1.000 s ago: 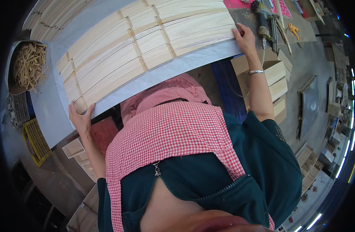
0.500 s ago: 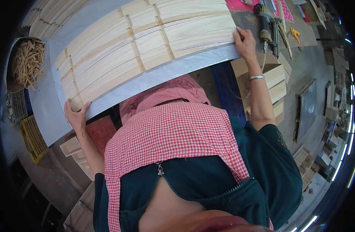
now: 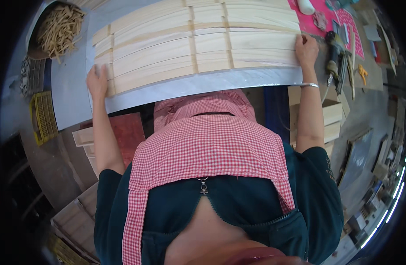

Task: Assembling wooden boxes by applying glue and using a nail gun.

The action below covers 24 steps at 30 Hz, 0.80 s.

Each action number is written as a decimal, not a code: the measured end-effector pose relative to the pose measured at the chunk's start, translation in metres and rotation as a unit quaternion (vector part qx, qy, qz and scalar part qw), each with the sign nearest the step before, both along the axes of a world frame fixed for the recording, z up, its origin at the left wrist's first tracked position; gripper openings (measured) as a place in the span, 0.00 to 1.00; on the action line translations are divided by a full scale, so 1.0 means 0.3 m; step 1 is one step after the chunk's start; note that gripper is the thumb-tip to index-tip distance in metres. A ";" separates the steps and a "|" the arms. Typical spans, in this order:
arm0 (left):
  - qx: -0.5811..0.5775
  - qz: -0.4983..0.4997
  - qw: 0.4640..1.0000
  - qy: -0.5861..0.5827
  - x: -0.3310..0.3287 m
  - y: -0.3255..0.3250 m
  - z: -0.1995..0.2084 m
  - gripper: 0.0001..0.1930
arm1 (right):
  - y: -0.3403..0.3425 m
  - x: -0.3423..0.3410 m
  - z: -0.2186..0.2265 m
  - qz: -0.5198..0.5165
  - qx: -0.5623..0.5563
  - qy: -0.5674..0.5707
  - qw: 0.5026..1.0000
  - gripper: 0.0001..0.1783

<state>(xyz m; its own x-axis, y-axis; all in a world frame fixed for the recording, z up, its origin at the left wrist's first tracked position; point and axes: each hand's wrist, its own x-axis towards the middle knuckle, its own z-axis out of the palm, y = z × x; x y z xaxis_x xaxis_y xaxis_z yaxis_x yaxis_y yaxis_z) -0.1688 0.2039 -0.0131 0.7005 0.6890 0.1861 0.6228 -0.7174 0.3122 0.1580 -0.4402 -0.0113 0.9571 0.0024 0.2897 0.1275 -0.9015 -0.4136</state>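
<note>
Pale wooden slats point(image 3: 152, 60) lie side by side in a wide panel, with narrow tan bands running across them. They rest on a grey-blue tabletop point(image 3: 176, 86) in front of me. My left hand point(image 3: 97, 82) is against the panel's left end near its front corner, its fingers extended and slightly blurred. At the opposite end, my right hand point(image 3: 306, 49) has curled fingers on the slat ends; the fingertips are partly hidden. A metal bangle point(image 3: 309, 85) circles my right wrist.
A tub of thin wood strips point(image 3: 60, 28) stands at the far left, above a yellow plastic crate point(image 3: 44, 117). A nail gun point(image 3: 333, 59) with a hose lies right of my right hand, near an orange tool point(image 3: 363, 73). Wooden drawers point(image 3: 331, 114) stand below the table's right end.
The view has turned and shifted, so the panel appears more level and farther right. My left hand has moved up along the panel's left end, its fingers less spread. My right hand stays at the right end.
</note>
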 end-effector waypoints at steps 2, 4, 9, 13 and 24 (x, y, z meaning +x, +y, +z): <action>0.017 0.011 1.000 0.007 0.016 -0.030 0.006 0.32 | 0.017 -0.017 0.007 -0.033 -0.008 0.006 0.999 0.17; 0.032 0.021 0.999 0.015 0.023 -0.049 0.006 0.32 | 0.024 -0.026 0.007 -0.043 -0.010 0.010 0.999 0.16; 0.073 0.031 0.996 -0.027 0.016 -0.086 -0.026 0.30 | 0.005 -0.020 -0.017 -0.019 -0.015 -0.061 0.998 0.15; 0.056 0.039 0.997 -0.046 0.037 -0.104 -0.034 0.29 | -0.032 0.000 -0.008 0.052 -0.040 -0.093 0.994 0.14; 0.143 0.002 0.987 -0.078 0.033 -0.032 -0.086 0.25 | -0.015 0.053 0.052 0.076 -0.099 -0.013 0.992 0.15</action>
<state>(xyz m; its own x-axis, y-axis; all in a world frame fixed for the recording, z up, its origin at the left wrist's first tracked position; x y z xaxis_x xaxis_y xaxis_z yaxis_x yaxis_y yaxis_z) -0.1589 0.1942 -0.0389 0.6455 0.5960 0.4775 0.5866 -0.7873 0.1898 0.1737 -0.4445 0.0043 0.9333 0.2052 0.2946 0.2766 -0.9342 -0.2254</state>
